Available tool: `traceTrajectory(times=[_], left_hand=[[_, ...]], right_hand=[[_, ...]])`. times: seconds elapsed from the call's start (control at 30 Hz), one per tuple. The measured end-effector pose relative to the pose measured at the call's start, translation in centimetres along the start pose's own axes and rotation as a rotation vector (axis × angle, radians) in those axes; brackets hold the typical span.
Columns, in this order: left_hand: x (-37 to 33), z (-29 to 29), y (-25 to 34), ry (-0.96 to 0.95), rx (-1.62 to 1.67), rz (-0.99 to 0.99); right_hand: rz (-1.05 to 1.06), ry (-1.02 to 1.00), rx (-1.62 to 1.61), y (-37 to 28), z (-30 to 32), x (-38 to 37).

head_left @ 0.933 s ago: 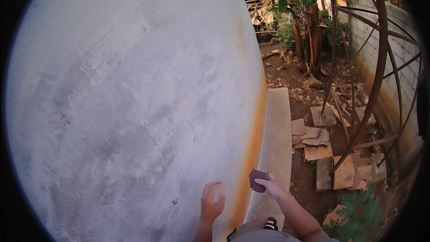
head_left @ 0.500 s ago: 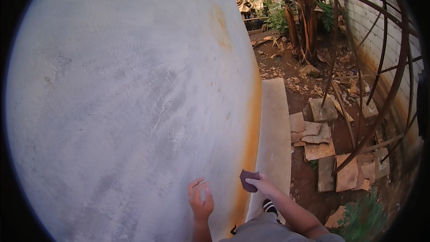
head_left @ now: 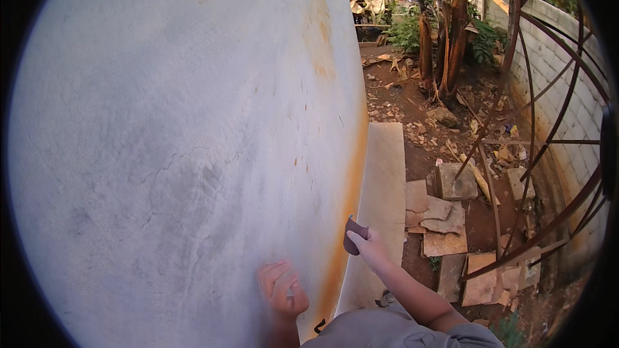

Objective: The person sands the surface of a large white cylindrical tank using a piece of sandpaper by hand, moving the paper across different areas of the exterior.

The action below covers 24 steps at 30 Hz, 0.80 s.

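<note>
My right hand (head_left: 369, 249) grips a dark brown, slightly curved sheet of sandpaper (head_left: 354, 236), thumb on the near face. It is at the orange-stained lower edge of the grey-white plastered wall (head_left: 193, 122); I cannot tell whether the sheet touches the wall. To its left, my left hand (head_left: 282, 289) is beside the wall surface with nothing in it, fingers loosely curled and apart from the thumb, a little blurred. Whether its fingertips touch the plaster cannot be made out.
A narrow concrete ledge (head_left: 382, 180) runs along the wall's foot. To the right lie broken stone slabs (head_left: 445, 241) and concrete blocks (head_left: 458, 182) on brown soil. Bent rusty metal bars (head_left: 548, 142) stand before a pale block wall (head_left: 564, 84). Banana plants (head_left: 445, 45) grow beyond.
The view has shifted a little. My right hand has moved slightly up with the sandpaper, which now looks more curled and turned. My left hand's fingers have bent inward, and it has dropped slightly.
</note>
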<state>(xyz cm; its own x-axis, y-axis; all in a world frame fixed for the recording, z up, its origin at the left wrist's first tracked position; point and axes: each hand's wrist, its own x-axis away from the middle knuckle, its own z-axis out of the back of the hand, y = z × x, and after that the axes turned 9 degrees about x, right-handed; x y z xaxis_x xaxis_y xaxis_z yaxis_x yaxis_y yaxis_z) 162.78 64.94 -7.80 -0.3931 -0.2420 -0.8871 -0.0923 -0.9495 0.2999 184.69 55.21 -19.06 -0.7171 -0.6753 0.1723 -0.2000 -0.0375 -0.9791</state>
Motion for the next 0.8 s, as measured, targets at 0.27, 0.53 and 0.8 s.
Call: traceTrajectory(times=[0.27,0.53,0.8], left_hand=[[0.1,-3.5,-6.9,0.184,-0.633,-0.428],[-0.7,-5.8,-4.8,0.243,-1.229,-0.107],[-2.9,-7.8,-5.8,0.326,-1.406,0.073]], right_hand=[[0.265,-0.045,-0.035,-5.1,-5.0,-13.0],[0.728,0.111,-0.148,-21.0,-2.4,-31.9],[1.115,0.048,0.189,-17.2,-5.0,-31.5]])
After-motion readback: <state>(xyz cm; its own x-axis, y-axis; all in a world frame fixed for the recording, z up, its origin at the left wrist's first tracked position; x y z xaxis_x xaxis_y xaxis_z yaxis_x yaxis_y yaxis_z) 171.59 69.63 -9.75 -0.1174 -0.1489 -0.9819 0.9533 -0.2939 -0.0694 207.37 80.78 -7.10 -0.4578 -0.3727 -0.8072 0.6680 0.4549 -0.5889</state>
